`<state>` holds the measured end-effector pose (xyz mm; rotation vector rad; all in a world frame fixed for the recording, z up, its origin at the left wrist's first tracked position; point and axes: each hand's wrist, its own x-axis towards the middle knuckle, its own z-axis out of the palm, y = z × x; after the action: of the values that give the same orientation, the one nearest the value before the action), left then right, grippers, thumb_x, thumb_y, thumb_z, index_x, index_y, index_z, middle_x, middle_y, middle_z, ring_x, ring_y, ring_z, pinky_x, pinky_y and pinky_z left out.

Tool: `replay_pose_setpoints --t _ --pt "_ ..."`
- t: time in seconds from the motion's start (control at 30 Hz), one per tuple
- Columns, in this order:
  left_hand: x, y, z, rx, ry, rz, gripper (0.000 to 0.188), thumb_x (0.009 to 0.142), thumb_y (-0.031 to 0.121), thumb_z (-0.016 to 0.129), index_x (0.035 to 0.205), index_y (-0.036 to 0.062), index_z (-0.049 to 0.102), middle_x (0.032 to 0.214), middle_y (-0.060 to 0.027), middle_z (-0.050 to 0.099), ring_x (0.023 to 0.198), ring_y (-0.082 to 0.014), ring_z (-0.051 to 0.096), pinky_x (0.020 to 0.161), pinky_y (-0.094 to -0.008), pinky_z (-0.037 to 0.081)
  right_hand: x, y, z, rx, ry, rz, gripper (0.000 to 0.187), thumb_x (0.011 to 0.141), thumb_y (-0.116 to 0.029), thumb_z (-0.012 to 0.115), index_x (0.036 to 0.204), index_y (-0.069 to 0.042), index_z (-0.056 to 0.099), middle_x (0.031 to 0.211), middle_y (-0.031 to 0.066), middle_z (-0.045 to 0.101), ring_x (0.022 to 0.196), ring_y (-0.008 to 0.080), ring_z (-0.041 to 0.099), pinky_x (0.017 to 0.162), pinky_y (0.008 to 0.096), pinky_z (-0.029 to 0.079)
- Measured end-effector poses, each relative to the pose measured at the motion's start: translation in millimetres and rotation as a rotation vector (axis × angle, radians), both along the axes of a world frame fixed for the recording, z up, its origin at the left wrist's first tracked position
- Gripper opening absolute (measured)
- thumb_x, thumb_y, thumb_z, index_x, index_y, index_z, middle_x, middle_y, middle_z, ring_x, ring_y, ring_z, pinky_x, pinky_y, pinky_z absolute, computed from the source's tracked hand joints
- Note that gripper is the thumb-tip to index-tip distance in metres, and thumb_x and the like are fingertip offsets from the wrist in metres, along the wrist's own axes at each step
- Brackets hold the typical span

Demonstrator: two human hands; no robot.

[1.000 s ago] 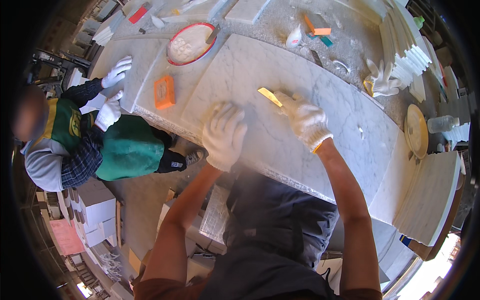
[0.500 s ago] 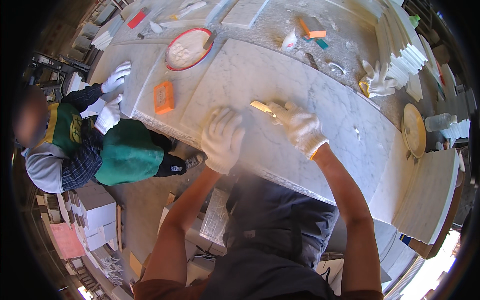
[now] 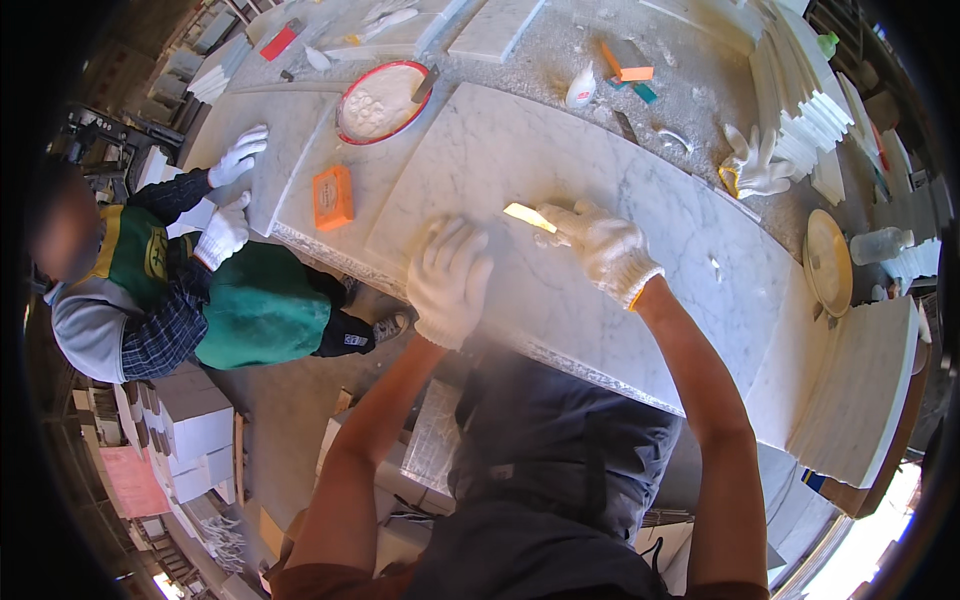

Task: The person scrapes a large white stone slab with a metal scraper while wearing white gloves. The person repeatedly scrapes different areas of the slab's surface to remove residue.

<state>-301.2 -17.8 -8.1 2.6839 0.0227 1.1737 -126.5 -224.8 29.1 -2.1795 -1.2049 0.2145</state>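
A pale marble slab with grey veins (image 3: pixel 520 140) lies on the workbench in front of me. My left hand (image 3: pixel 448 280), in a white knit glove, lies flat on the slab near its front edge, fingers stretched out and holding nothing. To its right, my gloved right hand (image 3: pixel 606 252) is closed around a scraper (image 3: pixel 526 216). The scraper's flat blade points left, low over the slab, and shines yellow in the light. Its handle is hidden in the glove. A small white bit (image 3: pixel 715 266) lies on the slab right of that hand.
A red-rimmed bowl (image 3: pixel 342 125) of white paste or powder and an orange block (image 3: pixel 333 198) stand left of the slab. A co-worker in a green apron (image 3: pixel 255 315) is at the left. Behind lie a white bottle (image 3: pixel 581 88) and a loose glove (image 3: pixel 752 165); a yellowish basin (image 3: pixel 828 262) leans right.
The scraper blade has tilted and catches more light. My right hand has shifted slightly with it; my left hand stays flat on the slab. The whole view has moved a little.
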Motion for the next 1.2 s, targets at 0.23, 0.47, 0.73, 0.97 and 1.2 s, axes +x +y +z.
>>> replay_pose_setpoints --t 0.23,0.47,0.73,0.97,1.2 --pt "-1.5 1.3 -1.8 -0.010 -0.005 -0.027 0.028 0.103 0.016 0.066 0.129 0.0052 0.070 0.130 -0.0127 0.074 0.127 -0.0357 0.069 0.115 -0.0542 0.053 9.3 7.0 7.1 -0.045 -0.005 -0.001 0.039 0.107 -0.009 0.062 0.141 -0.023 0.075 0.116 0.0098 0.074 0.106 0.0302 0.074 0.091 0.0389 0.059" --pt "-1.3 1.4 -0.8 0.004 -0.023 -0.029 0.026 0.104 0.016 0.066 0.128 0.0054 0.071 0.130 -0.0124 0.075 0.127 -0.0353 0.070 0.114 -0.0537 0.053 9.9 4.1 9.4 -0.077 0.057 0.049 0.042 0.106 -0.003 0.061 0.141 -0.022 0.075 0.115 0.0086 0.073 0.104 0.0282 0.073 0.091 0.0368 0.058" --pt "-2.0 -0.1 -2.6 -0.002 -0.024 -0.013 0.027 0.104 0.017 0.066 0.127 0.0059 0.072 0.130 -0.0123 0.075 0.127 -0.0352 0.070 0.115 -0.0528 0.053 12.6 -0.5 -5.4 -0.010 0.160 0.042 0.042 0.107 -0.001 0.062 0.140 -0.022 0.076 0.113 0.0068 0.073 0.103 0.0235 0.073 0.092 0.0305 0.058" --pt "-4.4 -2.7 4.5 -0.025 -0.004 0.009 0.027 0.105 0.019 0.066 0.127 0.0057 0.072 0.130 -0.0133 0.075 0.126 -0.0368 0.070 0.115 -0.0528 0.053 -2.5 -9.6 20.9 -0.093 0.613 -0.011 0.036 0.106 -0.006 0.066 0.140 -0.013 0.076 0.121 0.0086 0.076 0.109 0.0219 0.072 0.095 0.0328 0.059" --pt "-4.1 -1.0 -2.9 -0.028 -0.004 0.013 0.027 0.102 0.019 0.070 0.125 0.0054 0.070 0.124 -0.0126 0.075 0.125 -0.0363 0.070 0.114 -0.0541 0.054 -34.4 -79.3 -18.0 0.395 0.675 -0.167 0.039 0.109 -0.006 0.062 0.147 -0.004 0.071 0.112 0.0058 0.077 0.079 0.0131 0.067 0.074 0.0303 0.057"
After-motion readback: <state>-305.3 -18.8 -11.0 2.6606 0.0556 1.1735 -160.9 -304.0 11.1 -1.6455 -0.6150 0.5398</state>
